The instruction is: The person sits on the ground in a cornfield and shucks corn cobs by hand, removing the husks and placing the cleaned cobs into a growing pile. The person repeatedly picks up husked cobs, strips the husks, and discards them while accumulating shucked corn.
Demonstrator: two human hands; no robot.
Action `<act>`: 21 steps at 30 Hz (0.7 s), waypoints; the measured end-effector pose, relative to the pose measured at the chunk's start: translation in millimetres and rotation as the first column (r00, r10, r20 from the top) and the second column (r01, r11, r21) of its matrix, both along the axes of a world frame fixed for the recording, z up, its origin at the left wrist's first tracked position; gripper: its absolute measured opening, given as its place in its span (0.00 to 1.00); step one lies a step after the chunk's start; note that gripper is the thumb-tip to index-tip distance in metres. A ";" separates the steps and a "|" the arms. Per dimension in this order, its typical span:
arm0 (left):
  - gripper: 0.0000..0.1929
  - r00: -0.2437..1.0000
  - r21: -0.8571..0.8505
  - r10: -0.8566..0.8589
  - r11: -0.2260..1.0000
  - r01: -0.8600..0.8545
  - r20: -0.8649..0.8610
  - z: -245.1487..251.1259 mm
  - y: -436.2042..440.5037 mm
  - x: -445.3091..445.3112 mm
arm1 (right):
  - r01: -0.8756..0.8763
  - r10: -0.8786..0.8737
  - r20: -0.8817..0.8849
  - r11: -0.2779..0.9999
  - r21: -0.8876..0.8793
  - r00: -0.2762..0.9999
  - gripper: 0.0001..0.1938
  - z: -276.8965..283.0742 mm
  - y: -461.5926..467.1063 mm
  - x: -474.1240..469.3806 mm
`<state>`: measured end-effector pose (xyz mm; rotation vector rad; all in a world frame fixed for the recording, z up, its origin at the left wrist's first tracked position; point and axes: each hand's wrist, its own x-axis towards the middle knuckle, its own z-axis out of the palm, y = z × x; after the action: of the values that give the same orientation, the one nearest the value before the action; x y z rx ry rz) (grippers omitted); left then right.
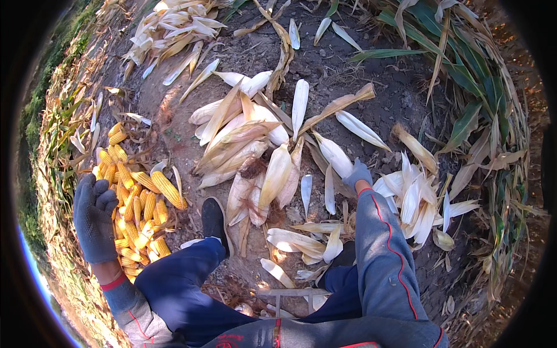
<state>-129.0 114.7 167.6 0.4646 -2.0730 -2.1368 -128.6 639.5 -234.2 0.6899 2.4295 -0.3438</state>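
My left hand [95, 217], in a dark grey knitted glove, is raised at the left beside a heap of husked yellow corn cobs [130, 204]. Its fingers are spread and nothing shows in it. My right hand [359, 173], in a lighter grey glove, reaches out to the right of centre and touches the lower end of a corn ear in pale husk [333, 152]; whether the fingers are closed on it is hidden. Between my hands lies a pile of unhusked corn ears [243, 143] with dry husks and brown silk.
Loose stripped husks [411, 195] lie right of my right arm, and more husks [174, 30] are heaped at the upper left. Green and dry corn stalks [474, 87] border the right side. My shoe [215, 222] stands beside the ears, and a metal stool frame [289, 293] shows between my legs.
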 end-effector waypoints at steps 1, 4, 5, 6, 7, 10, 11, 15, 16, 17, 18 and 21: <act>0.18 1.000 -0.012 -0.029 1.000 0.029 0.000 1.0 8.7 -1.4 | 0.035 -0.035 0.059 0.999 0.002 0.998 0.46 0.3 -5.2 -1.4; 0.17 1.000 -0.138 0.027 0.990 -0.025 0.014 -0.1 30.6 -2.2 | 0.080 -0.080 0.131 0.997 0.007 0.988 0.39 0.7 -26.2 -0.8; 0.16 0.999 -0.131 -0.008 0.991 0.013 0.037 1.8 35.6 -4.2 | 0.088 -0.092 0.101 0.995 0.041 0.991 0.39 -1.4 -35.1 1.9; 0.16 0.998 -0.183 0.040 0.983 -0.031 0.047 0.4 42.5 -3.2 | 0.093 -0.098 0.099 0.994 0.052 0.990 0.38 -4.9 -41.3 1.8; 0.15 0.996 -0.237 0.029 0.971 -0.007 0.090 0.2 48.4 -3.7 | 0.152 -0.153 0.089 0.988 0.019 0.984 0.38 -9.5 -45.4 1.7; 0.13 0.980 -0.369 -0.034 0.924 0.106 0.197 -1.6 67.6 -3.1 | 0.333 -0.319 0.113 0.933 -0.134 0.941 0.41 -21.8 -51.3 6.9; 0.13 0.970 -0.383 -0.092 0.907 0.176 0.227 -1.2 74.3 -1.0 | 0.385 -0.372 0.110 0.851 -0.356 0.922 0.40 -22.2 -51.3 6.5; 0.15 0.901 -0.310 -0.219 0.886 0.344 0.375 -7.7 99.4 6.3 | 0.098 -0.472 -0.005 0.192 -0.977 0.882 0.36 11.2 -68.8 -1.3; 0.17 0.882 -0.327 -0.255 0.859 0.395 0.396 -11.2 105.5 7.8 | 0.111 -0.387 -0.014 0.299 -0.948 0.922 0.36 27.9 -76.9 -12.3; 0.19 0.864 -0.332 -0.304 0.830 0.447 0.402 -15.0 111.5 9.0 | 0.087 -0.390 0.028 0.134 -0.987 0.920 0.35 48.4 -85.8 -15.9; 0.21 0.843 -0.343 -0.350 0.798 0.496 0.408 -18.3 117.4 9.8 | 0.039 -0.342 0.026 0.032 -0.999 0.939 0.35 70.5 -93.6 -19.3; 0.33 0.790 -0.457 -0.430 0.650 0.607 0.437 -29.3 140.2 13.8 | -0.041 -0.121 -0.031 -0.075 -0.996 0.992 0.34 137.7 -110.3 -27.8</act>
<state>-115.2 255.0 138.3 0.0855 -3.1974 -1.5321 -156.5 529.2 -96.5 -0.0488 1.3887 -2.0315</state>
